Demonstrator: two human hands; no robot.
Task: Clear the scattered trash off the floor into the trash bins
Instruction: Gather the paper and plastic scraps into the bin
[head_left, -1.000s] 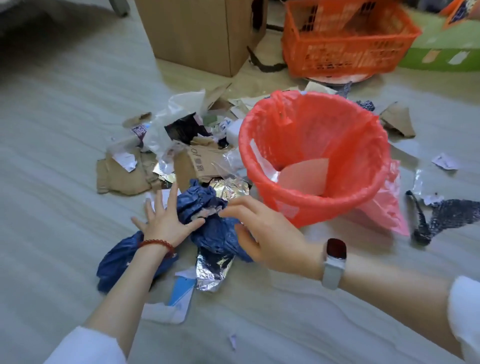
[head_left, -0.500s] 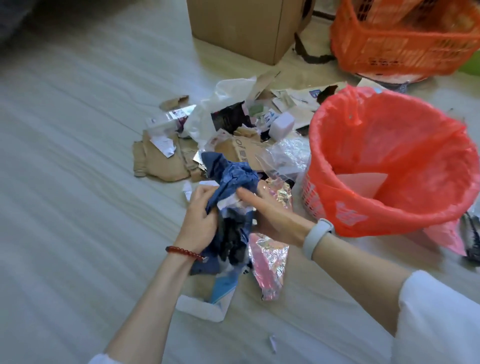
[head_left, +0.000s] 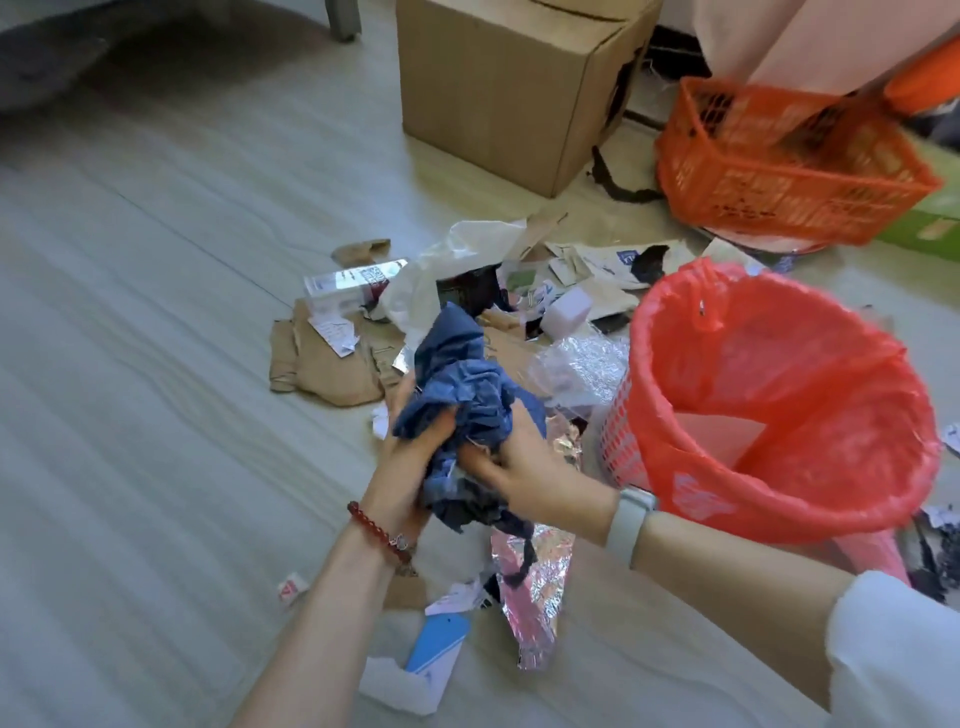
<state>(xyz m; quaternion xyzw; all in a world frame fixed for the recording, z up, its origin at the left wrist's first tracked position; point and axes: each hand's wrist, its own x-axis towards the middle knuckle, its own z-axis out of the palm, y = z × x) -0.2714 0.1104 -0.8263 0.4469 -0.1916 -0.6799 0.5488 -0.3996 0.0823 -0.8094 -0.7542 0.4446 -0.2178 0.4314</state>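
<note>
A crumpled blue sheet (head_left: 462, 384) is bunched up between both my hands, lifted off the floor. My left hand (head_left: 402, 457) grips its left side; my right hand (head_left: 530, 475) grips its lower right. A strip of silver foil (head_left: 537, 587) hangs below the bundle. To the right stands a red basket bin lined with a red bag (head_left: 779, 415), open at the top, with a pale sheet inside. Behind my hands lies a pile of scraps: brown cardboard pieces (head_left: 322, 364), a white plastic bag (head_left: 467, 260), clear crinkled plastic (head_left: 582, 369).
A large cardboard box (head_left: 509, 88) stands at the back. An orange crate (head_left: 789, 161) sits at the back right. A blue-and-white card piece (head_left: 426, 660) and small paper bits (head_left: 291, 587) lie near my left forearm. Bare floor stretches to the left.
Both hands gathered the blue sheet from the floor and raised it into a tight bundle. The view shifted, with the red bin now further right.
</note>
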